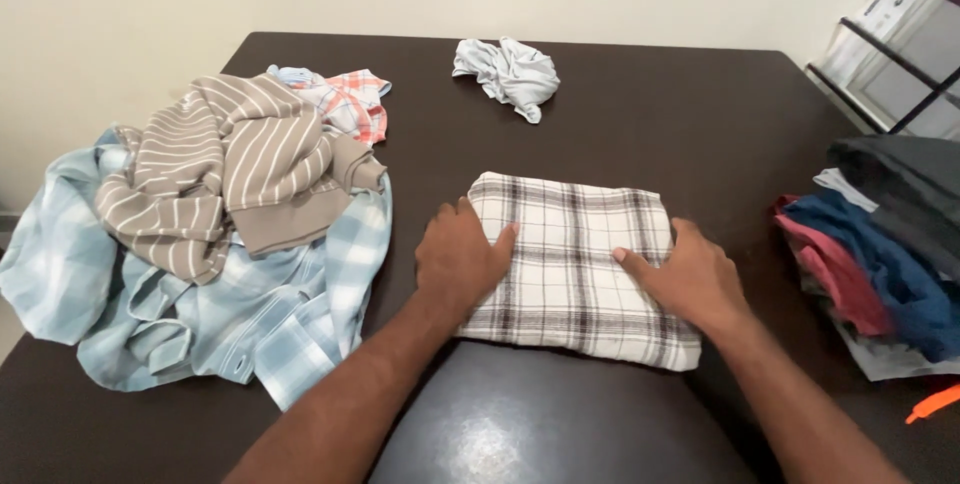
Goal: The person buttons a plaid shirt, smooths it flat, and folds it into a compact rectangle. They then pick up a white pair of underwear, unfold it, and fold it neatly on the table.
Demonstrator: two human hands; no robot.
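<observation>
A folded white shirt with dark plaid lines (575,264) lies flat on the dark brown table (680,114) in front of me. My left hand (458,256) rests palm down on its left edge, thumb on the cloth. On the shirt's right side lies my right hand (690,279), pressing flat with the fingers together. Neither hand grips the cloth.
A heap of unfolded clothes sits at the left: a tan striped top (225,169) over a pale blue plaid shirt (290,304) and a red checked piece (350,102). A crumpled grey garment (510,74) lies at the back. Stacked folded clothes (890,254) fill the right edge.
</observation>
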